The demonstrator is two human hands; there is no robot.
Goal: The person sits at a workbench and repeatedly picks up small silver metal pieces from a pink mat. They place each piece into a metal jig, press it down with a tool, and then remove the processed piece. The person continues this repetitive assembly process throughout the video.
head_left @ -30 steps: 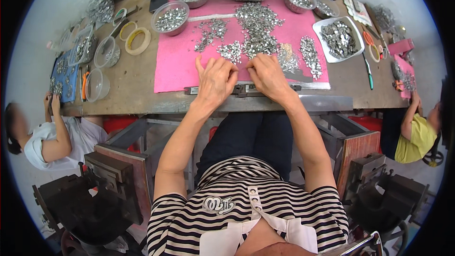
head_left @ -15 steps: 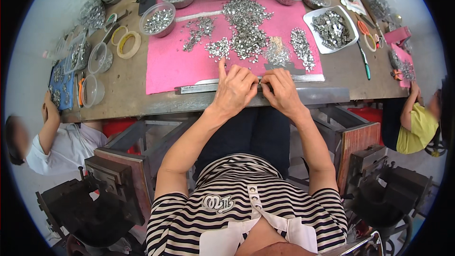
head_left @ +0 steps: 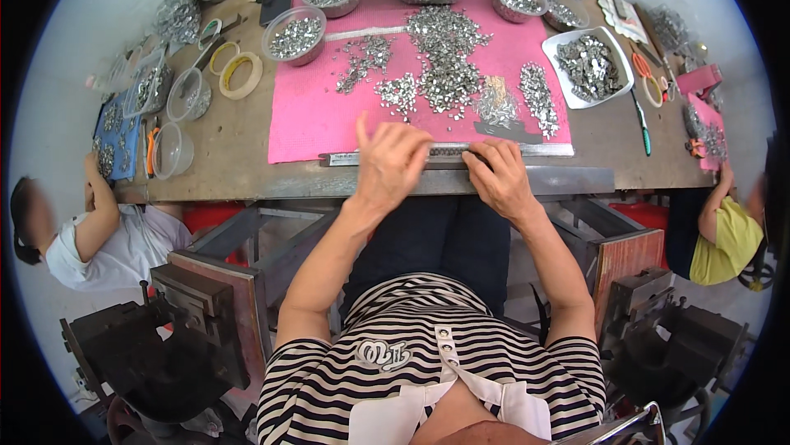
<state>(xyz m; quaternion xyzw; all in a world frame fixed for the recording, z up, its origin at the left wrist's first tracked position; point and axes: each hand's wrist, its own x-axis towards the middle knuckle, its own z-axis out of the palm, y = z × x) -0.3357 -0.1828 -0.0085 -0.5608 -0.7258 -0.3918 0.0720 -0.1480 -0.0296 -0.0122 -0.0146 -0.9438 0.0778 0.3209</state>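
A long narrow metal rail [head_left: 346, 160] lies along the near edge of the pink mat [head_left: 309, 120], with a dark row of small parts or slots showing between my hands. My left hand [head_left: 391, 163] is lifted just over the rail; the index finger points up and the other fingertips are smeared by motion. On the rail, my right hand [head_left: 500, 175] has its fingers curled and pressed together; what they pinch is hidden. Beyond my hands lie a small heap of shiny metal pieces [head_left: 397, 93], a bigger heap [head_left: 448, 79], thin metal slivers [head_left: 496, 107] and another heap [head_left: 539, 99].
Clear tubs of metal pieces [head_left: 295, 37] stand along the back. At right are a white dish [head_left: 559, 93], orange-handled scissors [head_left: 642, 66] and a green-handled tool [head_left: 646, 140]. Tape rolls [head_left: 241, 76] lie left. Co-workers sit at the left [head_left: 123, 243] and right [head_left: 732, 239].
My left hand has drawn back to the left from my right hand, uncovering the rail between them. The right hand stays at the rail. The whole view has shifted slightly.
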